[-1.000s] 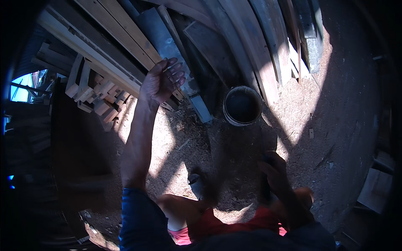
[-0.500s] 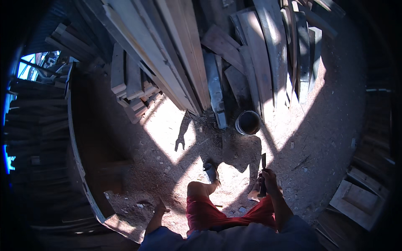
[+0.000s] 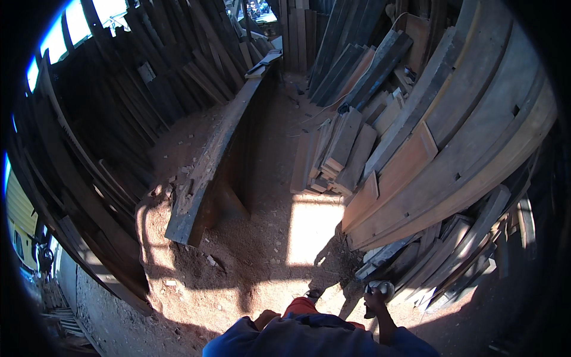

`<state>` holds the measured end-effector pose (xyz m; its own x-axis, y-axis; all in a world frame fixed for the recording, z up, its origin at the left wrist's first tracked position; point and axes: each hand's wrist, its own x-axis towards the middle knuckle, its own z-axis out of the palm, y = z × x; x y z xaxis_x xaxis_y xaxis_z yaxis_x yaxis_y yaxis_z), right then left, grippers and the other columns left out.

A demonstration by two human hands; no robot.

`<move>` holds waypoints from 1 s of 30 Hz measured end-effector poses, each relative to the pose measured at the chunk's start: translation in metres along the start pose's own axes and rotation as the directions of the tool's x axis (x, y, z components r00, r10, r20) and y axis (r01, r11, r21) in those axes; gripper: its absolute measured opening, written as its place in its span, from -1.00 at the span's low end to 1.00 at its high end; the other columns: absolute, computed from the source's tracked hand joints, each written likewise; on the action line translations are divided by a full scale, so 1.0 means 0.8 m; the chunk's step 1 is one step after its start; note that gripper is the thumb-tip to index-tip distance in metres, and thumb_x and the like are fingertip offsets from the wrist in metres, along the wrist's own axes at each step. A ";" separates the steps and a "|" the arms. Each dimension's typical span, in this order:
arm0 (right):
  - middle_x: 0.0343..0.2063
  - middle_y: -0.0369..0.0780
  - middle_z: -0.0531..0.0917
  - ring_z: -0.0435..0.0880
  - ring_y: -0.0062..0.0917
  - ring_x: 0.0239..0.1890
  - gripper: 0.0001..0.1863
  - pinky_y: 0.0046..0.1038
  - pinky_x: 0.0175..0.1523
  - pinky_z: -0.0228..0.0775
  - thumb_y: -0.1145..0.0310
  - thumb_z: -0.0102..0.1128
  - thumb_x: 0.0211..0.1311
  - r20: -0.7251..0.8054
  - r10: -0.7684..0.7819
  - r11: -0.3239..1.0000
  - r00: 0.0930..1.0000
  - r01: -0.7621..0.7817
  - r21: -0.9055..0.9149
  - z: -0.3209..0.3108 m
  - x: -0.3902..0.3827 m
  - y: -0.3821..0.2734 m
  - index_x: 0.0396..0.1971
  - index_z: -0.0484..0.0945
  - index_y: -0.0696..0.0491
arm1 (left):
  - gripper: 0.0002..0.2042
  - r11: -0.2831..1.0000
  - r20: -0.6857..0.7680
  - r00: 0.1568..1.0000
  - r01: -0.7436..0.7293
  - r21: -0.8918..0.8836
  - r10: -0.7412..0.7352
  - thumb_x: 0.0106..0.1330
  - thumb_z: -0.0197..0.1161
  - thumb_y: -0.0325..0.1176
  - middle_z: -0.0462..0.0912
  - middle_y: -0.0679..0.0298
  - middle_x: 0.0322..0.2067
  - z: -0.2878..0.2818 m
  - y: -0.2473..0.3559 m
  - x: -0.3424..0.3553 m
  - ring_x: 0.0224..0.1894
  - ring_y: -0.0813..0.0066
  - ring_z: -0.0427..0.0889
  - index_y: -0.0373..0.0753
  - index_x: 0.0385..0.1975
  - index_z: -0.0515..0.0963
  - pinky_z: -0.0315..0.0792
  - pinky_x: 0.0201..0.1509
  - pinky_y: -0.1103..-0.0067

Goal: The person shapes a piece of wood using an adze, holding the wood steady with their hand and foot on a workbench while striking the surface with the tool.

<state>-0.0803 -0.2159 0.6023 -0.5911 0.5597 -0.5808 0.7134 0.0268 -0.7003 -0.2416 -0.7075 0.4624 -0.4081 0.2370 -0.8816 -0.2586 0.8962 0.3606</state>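
Note:
My right hand (image 3: pixel 375 301) hangs low at my right side with its fingers curled. Half a second ago it gripped a dark slim object, which barely shows now. Just behind it on the ground stands a round grey can (image 3: pixel 383 288), at the foot of the leaning planks (image 3: pixel 452 143). My left hand (image 3: pixel 266 318) is by my hip above my blue sleeve. Only its knuckles show, so its fingers cannot be read. Red shorts and one foot show below me on the sawdust ground (image 3: pixel 250 262).
A long dark wooden beam (image 3: pixel 208 178) lies on the ground ahead to the left. A stack of short boards (image 3: pixel 339 154) stands ahead. Tall planks lean along the left wall (image 3: pixel 89 178) and at the back. A sunlit patch (image 3: pixel 312 229) lies on the sawdust between them.
My left arm came down from the plank pile to my hip. The view swung round and up, so the beam and the passage now lie ahead and the can sits by my right hand.

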 end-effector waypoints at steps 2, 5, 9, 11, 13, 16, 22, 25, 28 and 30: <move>-0.46 -0.15 0.64 0.67 -0.47 -0.51 -0.53 -0.36 -0.44 0.49 0.30 0.18 0.14 -0.053 0.001 0.960 0.999 -0.016 -0.278 -0.005 0.060 0.027 0.04 0.50 0.20 | -0.55 0.998 -0.014 0.998 -0.065 0.015 0.066 0.21 0.19 0.10 0.71 0.05 -0.39 -0.020 0.044 0.023 -0.21 0.22 0.70 -0.21 -0.38 0.71 0.52 -0.09 0.32; -0.51 -0.08 0.66 0.69 -0.37 -0.45 -0.68 -0.27 -0.34 0.48 0.29 0.17 0.06 -0.053 -0.059 0.915 0.997 0.033 -0.402 -0.009 0.070 -0.015 -0.26 0.60 0.23 | -0.59 0.956 -0.234 0.959 -0.211 -0.206 0.161 0.25 0.19 0.06 0.72 0.06 -0.28 -0.079 0.128 -0.022 -0.15 0.19 0.69 -0.20 -0.31 0.70 0.53 -0.06 0.32; -0.51 0.07 0.66 0.70 -0.21 -0.37 -0.68 -0.18 -0.20 0.45 0.29 0.15 0.01 0.203 -0.185 0.803 0.962 0.267 -0.533 0.021 0.107 -0.066 -0.44 0.59 0.30 | -0.57 0.792 -0.527 0.592 -0.461 0.399 0.610 0.34 0.20 0.01 0.65 0.12 -0.05 -0.132 0.085 0.097 -0.04 0.31 0.62 -0.21 0.00 0.60 0.50 0.01 0.42; -0.52 0.06 0.66 0.71 -0.23 -0.36 -0.68 -0.18 -0.20 0.46 0.28 0.15 0.01 0.208 -0.130 0.683 0.970 0.239 -0.690 -0.014 0.134 -0.068 -0.45 0.59 0.30 | -0.61 0.835 -0.451 0.770 -0.543 -0.090 0.452 0.40 0.18 -0.09 0.61 0.14 0.00 -0.188 0.210 0.047 -0.01 0.41 0.57 -0.20 0.09 0.54 0.48 -0.03 0.39; -0.52 0.07 0.66 0.71 -0.23 -0.35 -0.67 -0.18 -0.20 0.46 0.28 0.15 0.02 0.264 -0.046 0.649 0.963 0.230 -0.725 -0.020 0.170 -0.097 -0.45 0.59 0.31 | -0.56 0.655 -0.344 0.855 -0.519 -0.549 0.390 0.45 0.17 -0.13 0.56 0.12 0.09 -0.245 0.285 -0.054 0.06 0.40 0.54 -0.21 0.22 0.42 0.50 -0.02 0.33; -0.51 0.07 0.66 0.71 -0.23 -0.35 -0.67 -0.18 -0.20 0.47 0.27 0.15 0.02 0.351 0.089 0.687 0.932 0.198 -0.699 -0.001 0.221 -0.177 -0.45 0.59 0.31 | -0.33 -0.111 -0.387 0.724 -0.399 -0.910 0.570 0.38 0.25 -0.08 0.33 0.07 0.30 -0.292 0.280 -0.144 0.23 0.11 0.46 -0.14 0.41 0.16 0.43 0.20 0.03; -0.53 0.02 0.65 0.70 -0.26 -0.41 -0.68 -0.21 -0.26 0.47 0.27 0.15 0.04 0.454 0.020 0.715 0.891 0.305 -0.629 0.033 0.349 -0.312 -0.46 0.58 0.30 | -0.42 -0.703 -0.548 0.777 -0.200 -0.682 0.310 0.42 0.14 0.00 0.41 0.02 0.25 -0.237 0.162 -0.153 0.26 0.04 0.45 -0.10 0.35 0.27 0.43 0.22 -0.03; -0.64 -0.08 0.61 0.65 -0.30 -0.52 -0.68 -0.24 -0.32 0.46 0.20 0.15 0.08 0.576 -0.340 0.568 0.743 0.651 -0.504 0.088 0.374 -0.412 -0.53 0.59 0.21 | -0.41 -0.520 -0.319 0.943 -0.319 -0.792 -0.094 0.42 0.11 0.04 0.43 0.00 0.23 -0.174 0.109 -0.118 0.24 0.01 0.45 -0.07 0.37 0.24 0.43 0.22 -0.02; -0.65 -0.13 0.58 0.64 -0.38 -0.57 -0.70 -0.27 -0.41 0.44 0.21 0.14 0.12 0.566 -0.341 0.653 0.751 0.622 -0.432 0.153 0.392 -0.503 -0.53 0.54 0.18 | -0.39 -0.352 -0.115 0.967 -0.192 -0.916 -0.229 0.42 0.07 0.08 0.45 -0.01 0.21 -0.164 0.115 -0.069 0.23 -0.02 0.46 -0.05 0.39 0.22 0.43 0.22 0.00; -0.56 0.02 0.60 0.67 -0.14 -0.41 -0.67 -0.14 -0.27 0.45 0.18 0.13 0.11 0.578 -0.343 0.652 0.741 0.630 -0.422 0.192 0.443 -0.514 -0.47 0.54 0.21 | -0.37 -0.264 -0.018 0.979 -0.073 -0.962 -0.205 0.42 0.05 0.11 0.47 -0.02 0.20 -0.190 0.125 -0.025 0.22 -0.04 0.47 -0.04 0.40 0.20 0.43 0.22 0.01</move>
<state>-0.6405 -0.1557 0.6209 -0.8998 -0.0732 -0.4301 0.2509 0.7196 -0.6474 -0.3924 -0.6794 0.5629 -0.3623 0.0418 -0.9311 -0.7438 -0.6150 0.2618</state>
